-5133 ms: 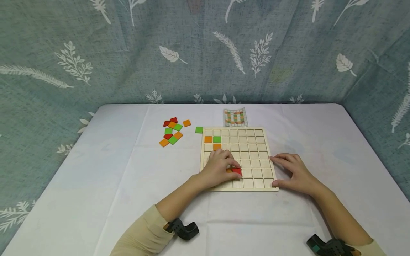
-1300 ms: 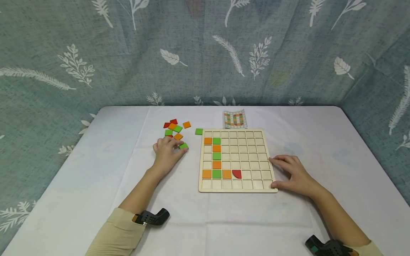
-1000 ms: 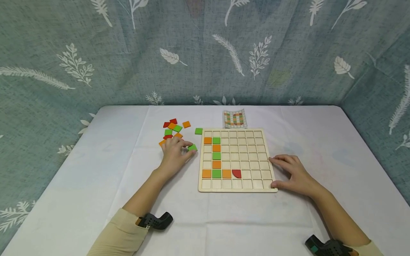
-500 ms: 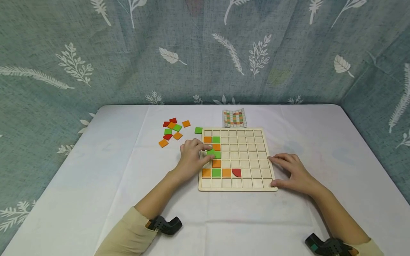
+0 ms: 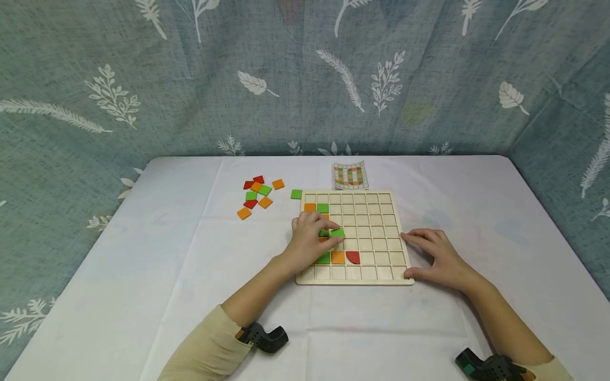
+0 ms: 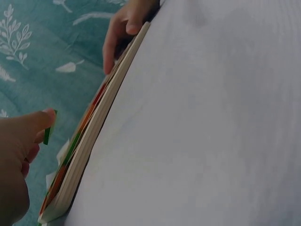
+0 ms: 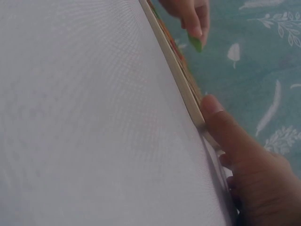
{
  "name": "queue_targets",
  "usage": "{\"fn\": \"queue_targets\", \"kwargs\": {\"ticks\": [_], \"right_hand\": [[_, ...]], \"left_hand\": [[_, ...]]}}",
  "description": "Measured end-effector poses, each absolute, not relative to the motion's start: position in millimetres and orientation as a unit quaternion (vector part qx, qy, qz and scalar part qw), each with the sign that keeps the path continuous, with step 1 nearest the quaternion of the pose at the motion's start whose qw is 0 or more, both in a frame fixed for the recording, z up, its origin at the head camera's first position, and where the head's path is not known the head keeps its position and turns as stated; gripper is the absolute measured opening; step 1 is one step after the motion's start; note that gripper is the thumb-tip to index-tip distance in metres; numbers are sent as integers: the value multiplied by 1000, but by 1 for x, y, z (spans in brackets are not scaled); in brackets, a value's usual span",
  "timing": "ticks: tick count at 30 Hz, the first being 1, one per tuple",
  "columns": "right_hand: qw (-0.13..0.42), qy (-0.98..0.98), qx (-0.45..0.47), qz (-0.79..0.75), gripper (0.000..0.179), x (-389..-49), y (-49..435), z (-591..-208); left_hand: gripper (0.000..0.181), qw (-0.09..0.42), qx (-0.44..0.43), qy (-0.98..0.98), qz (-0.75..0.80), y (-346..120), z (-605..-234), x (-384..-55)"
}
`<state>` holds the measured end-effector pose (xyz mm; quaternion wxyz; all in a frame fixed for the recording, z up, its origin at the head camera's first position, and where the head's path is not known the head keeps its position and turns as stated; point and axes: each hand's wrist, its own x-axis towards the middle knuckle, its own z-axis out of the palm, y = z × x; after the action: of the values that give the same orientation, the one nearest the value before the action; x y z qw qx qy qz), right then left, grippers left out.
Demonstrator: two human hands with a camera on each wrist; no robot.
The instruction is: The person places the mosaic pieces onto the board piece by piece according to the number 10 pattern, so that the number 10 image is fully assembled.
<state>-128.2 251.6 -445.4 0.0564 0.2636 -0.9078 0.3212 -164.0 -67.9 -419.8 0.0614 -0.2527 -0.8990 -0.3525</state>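
Observation:
Between thumb and fingertips, my left hand (image 5: 310, 239) pinches a green square tile (image 5: 338, 233) over the wooden grid board (image 5: 376, 274). The left wrist view has the tile (image 6: 50, 128) tilted and raised above the board. Beneath that hand, part of the rows of green and orange tiles is covered. A red quarter-round tile (image 5: 352, 257) lies in a lower cell, right of an orange square tile (image 5: 338, 257). My right hand (image 5: 439, 259) rests at the board's right edge, thumb on the near corner and fingers spread; the right wrist view shows its thumb (image 7: 221, 117) on the rim.
Left of the board lies a loose cluster of red, orange and green tiles (image 5: 251, 196). One green tile (image 5: 296, 194) sits beside the board's far left corner. A printed pattern card (image 5: 350, 175) stands behind the board. A patterned curtain (image 5: 286, 116) hangs beyond the white table (image 5: 229, 264).
My left hand has taken a green tile from the cluster and moved right with it over the board. Earlier it set down the red tile. The right hand stays put.

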Motion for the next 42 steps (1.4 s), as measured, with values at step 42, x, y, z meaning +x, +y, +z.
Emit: {"fn": "queue_targets", "kwargs": {"ticks": [42], "right_hand": [[66, -905, 272, 319, 77, -129, 253, -448]], "left_hand": [[33, 12, -202, -918, -342, -61, -418, -165]]}}
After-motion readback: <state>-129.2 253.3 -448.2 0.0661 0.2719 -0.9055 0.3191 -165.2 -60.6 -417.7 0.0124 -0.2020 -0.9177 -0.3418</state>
